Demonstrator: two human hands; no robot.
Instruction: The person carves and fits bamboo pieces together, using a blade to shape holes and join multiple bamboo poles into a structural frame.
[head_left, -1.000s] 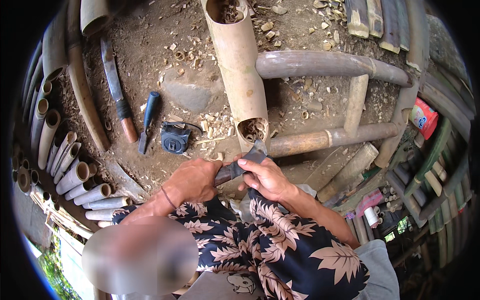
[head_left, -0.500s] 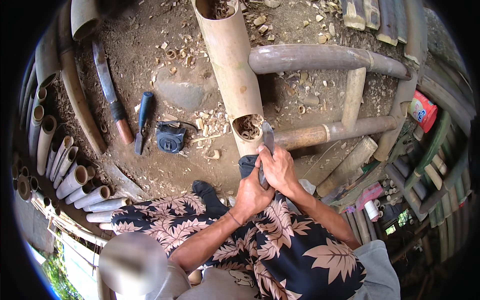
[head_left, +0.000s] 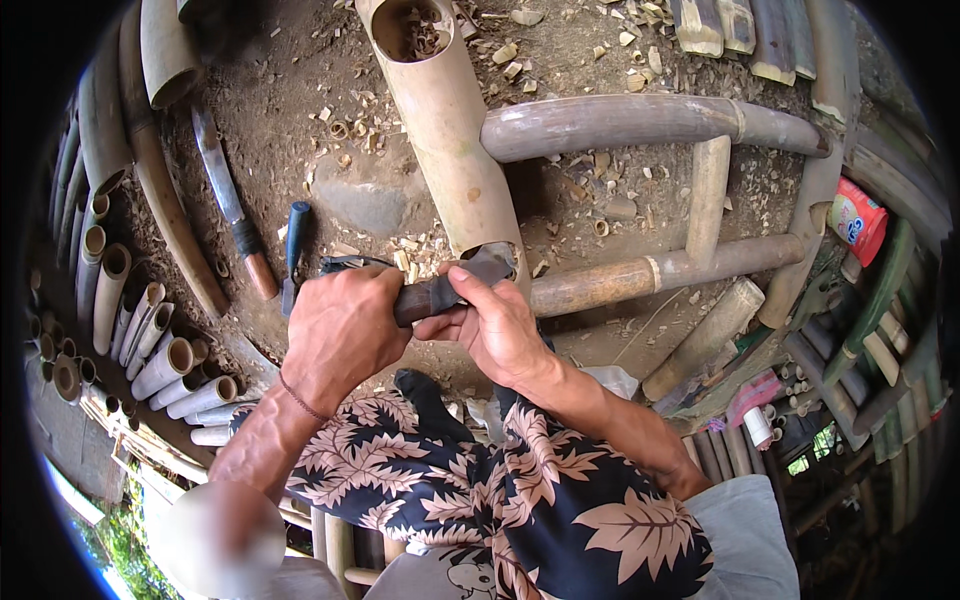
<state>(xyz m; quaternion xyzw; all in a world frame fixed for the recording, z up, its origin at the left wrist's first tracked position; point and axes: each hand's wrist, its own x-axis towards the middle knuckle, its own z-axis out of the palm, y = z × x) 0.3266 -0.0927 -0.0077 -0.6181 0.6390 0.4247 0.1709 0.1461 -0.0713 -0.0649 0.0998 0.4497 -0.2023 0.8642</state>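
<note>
A short knife (head_left: 415, 302) with a dark handle and a black band near its blade lies across both hands. My left hand (head_left: 345, 322) is closed round the rear of the handle. My right hand (head_left: 502, 328) grips the front part, its thumb pressed along the band near the blade. The grey blade (head_left: 490, 264) points right, over a cut opening in a thick, pale bamboo pole (head_left: 440, 135). Blade and hands hide much of that opening and the pole's near end. Another opening at the pole's far end holds curled shavings.
Two bamboo rails (head_left: 640, 122) run right from the pole. On the dirt at left lie a long knife (head_left: 222, 170), a blue-handled chisel (head_left: 297, 235) and a partly hidden tape measure. Cut bamboo tubes (head_left: 165, 365) line the left; a red packet (head_left: 858, 222) is at right.
Both hands have come up and left, the left one farther. The knife has turned from nearly upright to slanting sideways, its blade now across the near opening.
</note>
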